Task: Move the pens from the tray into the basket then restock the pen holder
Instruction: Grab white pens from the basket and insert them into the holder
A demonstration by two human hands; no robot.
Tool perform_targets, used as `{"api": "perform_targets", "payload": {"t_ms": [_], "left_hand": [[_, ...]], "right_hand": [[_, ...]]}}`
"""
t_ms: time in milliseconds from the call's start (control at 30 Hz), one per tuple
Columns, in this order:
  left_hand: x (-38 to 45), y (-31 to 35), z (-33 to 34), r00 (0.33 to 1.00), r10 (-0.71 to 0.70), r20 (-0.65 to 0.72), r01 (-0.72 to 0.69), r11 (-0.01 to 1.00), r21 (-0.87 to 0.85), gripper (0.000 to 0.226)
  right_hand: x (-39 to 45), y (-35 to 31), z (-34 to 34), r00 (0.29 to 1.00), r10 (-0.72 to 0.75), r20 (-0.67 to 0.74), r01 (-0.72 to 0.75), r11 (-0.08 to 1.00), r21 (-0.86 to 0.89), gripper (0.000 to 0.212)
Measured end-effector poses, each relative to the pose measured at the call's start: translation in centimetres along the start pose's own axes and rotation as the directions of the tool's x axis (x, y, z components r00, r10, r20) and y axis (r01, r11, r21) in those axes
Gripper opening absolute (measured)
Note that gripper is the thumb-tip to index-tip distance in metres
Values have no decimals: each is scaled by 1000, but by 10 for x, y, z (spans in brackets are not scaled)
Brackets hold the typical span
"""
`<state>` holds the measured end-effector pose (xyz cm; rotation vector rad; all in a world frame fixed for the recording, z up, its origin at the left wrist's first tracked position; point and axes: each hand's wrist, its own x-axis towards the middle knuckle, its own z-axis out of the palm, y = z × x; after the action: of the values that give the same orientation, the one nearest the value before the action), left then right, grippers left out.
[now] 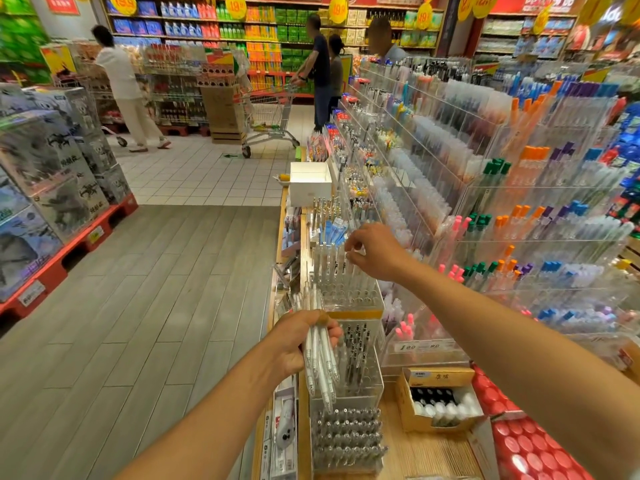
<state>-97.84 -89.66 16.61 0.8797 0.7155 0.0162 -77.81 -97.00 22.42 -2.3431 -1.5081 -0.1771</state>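
Note:
My left hand grips a bundle of several white pens, their tips pointing down over the counter's front edge. My right hand reaches over a clear acrylic pen holder and pinches the top of a white pen standing in its back rows. The holder's front rows show bare holes. No basket or tray can be made out with certainty; a white open box stands farther along the counter.
Another clear holder with dark pens and one with silver-capped pens stand nearer me. A cardboard box of bottles sits to the right. Tiered racks of coloured pens rise on the right. Shoppers and a trolley stand in the far aisle.

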Motion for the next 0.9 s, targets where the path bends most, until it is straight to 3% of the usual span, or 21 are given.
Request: {"api": "perform_targets", "payload": {"t_ms": [267,367,467,600,733,800,900], "left_hand": [[-1,0,1,1000,8,18,-8,1000,-20,9],[-2,-1,2,999,19,28,-19,1000,-14,10],[-3,-1,5,998,42,36,-43,999,5,11],[-5,-2,11,995,64,80,-66,997,27,7],[-9,-4,14,993,82,85,-85,996,36,6],[-12,-6,15,992,89,88,-94,994,49,15],[-13,-11,16,994,82,68,-87,994,68,41]], "right_hand": [[1,4,-2,995,59,79,-54,997,-60,18],[-5,-3,-6,997,74,28,-71,994,-88,24],[-16,-20,-10,998,60,21,-63,985,161,17],[-33,-44,-5,929,60,366,-223,878,423,21],[-42,-52,-1,932,57,359,-279,744,607,14],[-44,-52,-2,924,53,378,-311,678,666,8],[-45,-47,-5,887,15,462,-375,608,700,22]]}}
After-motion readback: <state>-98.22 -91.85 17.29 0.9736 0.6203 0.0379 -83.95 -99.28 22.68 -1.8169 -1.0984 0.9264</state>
